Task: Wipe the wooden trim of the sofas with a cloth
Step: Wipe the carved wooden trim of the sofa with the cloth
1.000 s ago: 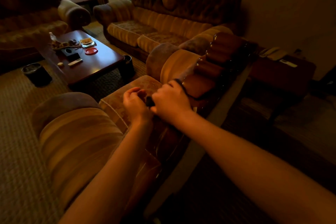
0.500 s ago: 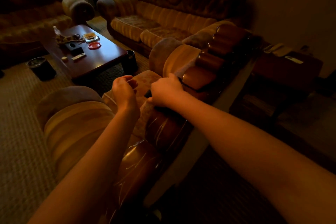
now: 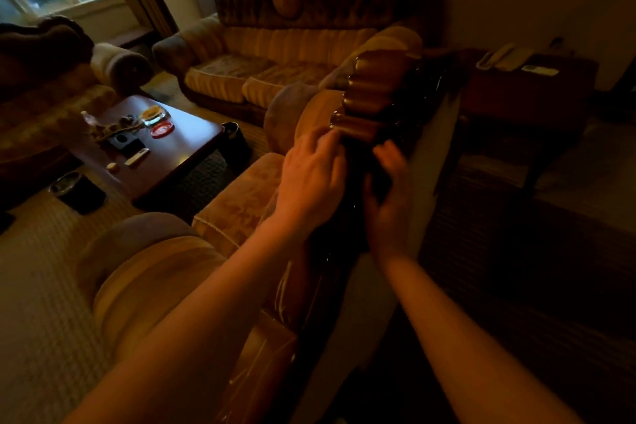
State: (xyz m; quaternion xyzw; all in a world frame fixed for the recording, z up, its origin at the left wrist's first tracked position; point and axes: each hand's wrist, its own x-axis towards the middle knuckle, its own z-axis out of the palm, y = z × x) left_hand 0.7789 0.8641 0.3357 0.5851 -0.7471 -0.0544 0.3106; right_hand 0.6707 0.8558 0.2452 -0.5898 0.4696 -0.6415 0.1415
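The fingers point(image 3: 327, 144) of the left hand point(image 3: 309, 182) are spread and laid on the glossy scalloped brown wooden trim point(image 3: 371, 93) of the near sofa; the right hand point(image 3: 389, 196) is curled round something dark, perhaps the cloth, though this cannot be told. The trim's long axis is directed away, up and right, just beyond both hands.

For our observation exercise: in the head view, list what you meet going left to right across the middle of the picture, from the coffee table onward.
Coffee table → left hand → dark cloth → right hand → side table with a telephone.
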